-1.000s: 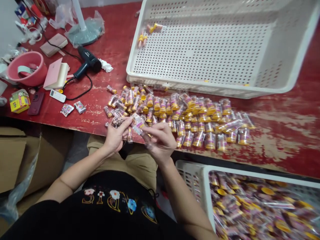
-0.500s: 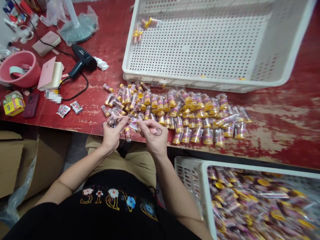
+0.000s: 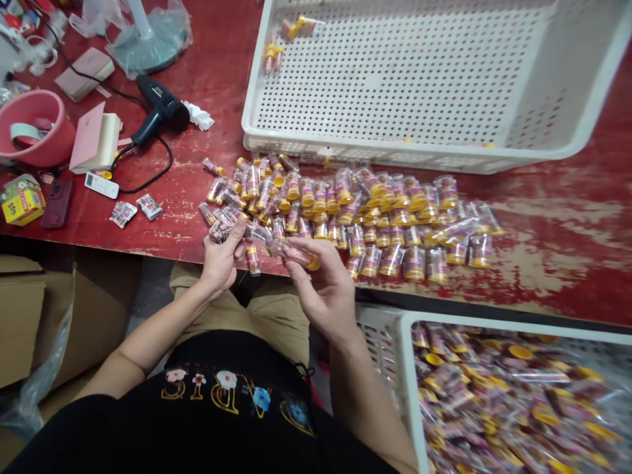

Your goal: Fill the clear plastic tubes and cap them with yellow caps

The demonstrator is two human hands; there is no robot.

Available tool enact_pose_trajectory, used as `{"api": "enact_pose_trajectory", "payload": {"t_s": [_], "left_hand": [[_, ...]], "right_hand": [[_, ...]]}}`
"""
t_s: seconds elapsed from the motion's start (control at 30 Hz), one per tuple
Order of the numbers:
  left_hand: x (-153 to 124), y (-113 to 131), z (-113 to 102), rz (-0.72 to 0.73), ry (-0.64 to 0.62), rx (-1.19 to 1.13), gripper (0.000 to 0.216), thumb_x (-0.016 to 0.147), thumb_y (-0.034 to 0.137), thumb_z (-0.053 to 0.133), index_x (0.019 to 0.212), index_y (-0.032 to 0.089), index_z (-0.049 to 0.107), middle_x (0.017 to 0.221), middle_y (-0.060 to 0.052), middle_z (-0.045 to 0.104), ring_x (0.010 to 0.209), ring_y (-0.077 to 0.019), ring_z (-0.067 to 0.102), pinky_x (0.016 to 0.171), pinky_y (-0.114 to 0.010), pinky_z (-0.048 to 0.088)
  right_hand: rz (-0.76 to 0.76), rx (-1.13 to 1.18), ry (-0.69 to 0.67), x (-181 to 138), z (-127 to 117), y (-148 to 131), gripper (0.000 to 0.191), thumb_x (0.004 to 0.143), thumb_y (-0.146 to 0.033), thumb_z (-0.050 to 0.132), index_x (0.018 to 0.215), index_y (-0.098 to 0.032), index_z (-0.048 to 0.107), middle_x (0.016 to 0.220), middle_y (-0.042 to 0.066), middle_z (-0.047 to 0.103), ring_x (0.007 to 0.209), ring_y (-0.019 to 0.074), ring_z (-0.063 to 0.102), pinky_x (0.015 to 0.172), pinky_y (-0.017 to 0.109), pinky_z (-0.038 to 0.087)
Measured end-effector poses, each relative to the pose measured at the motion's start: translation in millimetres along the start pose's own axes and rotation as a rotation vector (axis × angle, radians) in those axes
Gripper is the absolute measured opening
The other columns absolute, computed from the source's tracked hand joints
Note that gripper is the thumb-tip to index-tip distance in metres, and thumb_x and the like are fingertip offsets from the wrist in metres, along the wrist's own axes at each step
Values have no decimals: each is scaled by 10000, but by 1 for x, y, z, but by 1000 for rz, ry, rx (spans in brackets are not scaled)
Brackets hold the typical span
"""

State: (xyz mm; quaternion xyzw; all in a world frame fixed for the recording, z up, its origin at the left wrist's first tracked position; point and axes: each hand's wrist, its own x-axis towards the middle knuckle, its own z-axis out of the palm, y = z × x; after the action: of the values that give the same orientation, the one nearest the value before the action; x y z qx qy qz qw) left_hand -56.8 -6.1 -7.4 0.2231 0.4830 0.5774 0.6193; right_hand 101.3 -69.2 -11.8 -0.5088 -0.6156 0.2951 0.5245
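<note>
My right hand [image 3: 323, 283] pinches a small clear tube with a yellow cap [image 3: 296, 254] at the near edge of the red table [image 3: 543, 263]. My left hand [image 3: 220, 260] is closed on a bunch of small wrapped items [image 3: 218, 232] just left of it. Right behind both hands lies a spread of several wrapped yellow-capped tubes [image 3: 365, 210]. A white crate [image 3: 395, 155] behind the spread holds a few tubes [image 3: 276, 56] in its far left corner.
A second white crate [image 3: 402, 342] full of wrapped tubes stands at the lower right, below the table edge. On the table's left are a black heat gun [image 3: 158, 112] with cord, a pink bowl [image 3: 34, 131], a pink notebook [image 3: 91, 138], a phone [image 3: 56, 203] and a fan base [image 3: 148, 46]. Cardboard boxes [image 3: 20, 316] sit lower left.
My right hand has turned palm-up and now holds a yellow-capped tube; earlier it pinched a wrapper near the left hand. The left hand stayed in place with its bunch.
</note>
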Motion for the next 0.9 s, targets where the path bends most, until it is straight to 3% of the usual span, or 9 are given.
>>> {"api": "enact_pose_trajectory", "payload": {"t_s": [0.13,0.23,0.3,0.43,0.57,0.73,0.9], "left_hand": [[-3,0,0,-28,-63,21,535,558,502,923,712,162,540,498,107,433,384,-10,355,372,-165,194],[-8,1,1,-89,-117,53,567,575,580,888,733,158,543,521,81,493,386,-21,415,354,-153,178],[-12,3,2,-106,-136,51,584,568,592,885,755,162,538,555,71,530,388,-22,441,352,-146,191],[-17,8,4,-86,-153,3,560,538,427,952,832,180,543,542,113,499,367,-12,409,371,-145,250],[-23,7,4,-126,-205,3,583,575,424,940,998,173,627,580,100,546,361,-3,383,377,-157,244],[-28,3,2,-76,-224,-7,720,632,410,918,1270,229,638,660,87,584,372,5,376,380,-174,253],[-31,3,1,-58,-195,20,780,610,439,922,1309,245,637,624,94,551,373,-3,365,381,-184,252]], "right_hand": [[-177,-249,21,2,0,-4,402,925,-169,624,1311,-276,645,1059,85,651,968,196,646,847,375,554],[-230,-325,39,1,0,-7,472,928,-166,620,1381,-297,610,1062,92,614,963,193,633,838,376,567],[-197,-283,-3,-2,0,-9,517,956,-178,570,1459,-294,537,1136,113,588,1066,212,615,917,413,566],[-87,-32,-167,-7,4,-9,567,986,-157,492,1525,-326,440,1302,114,559,1244,225,568,1055,461,529],[-13,212,43,-7,15,1,573,896,-167,676,1413,-393,570,1259,64,589,1092,191,654,895,359,606],[-57,146,102,-2,27,5,370,920,-177,645,1241,-345,720,1146,57,689,1083,193,672,959,385,586],[-20,193,251,-3,35,-3,361,880,-132,689,1141,-370,763,1030,28,725,937,162,704,827,342,607]]}}
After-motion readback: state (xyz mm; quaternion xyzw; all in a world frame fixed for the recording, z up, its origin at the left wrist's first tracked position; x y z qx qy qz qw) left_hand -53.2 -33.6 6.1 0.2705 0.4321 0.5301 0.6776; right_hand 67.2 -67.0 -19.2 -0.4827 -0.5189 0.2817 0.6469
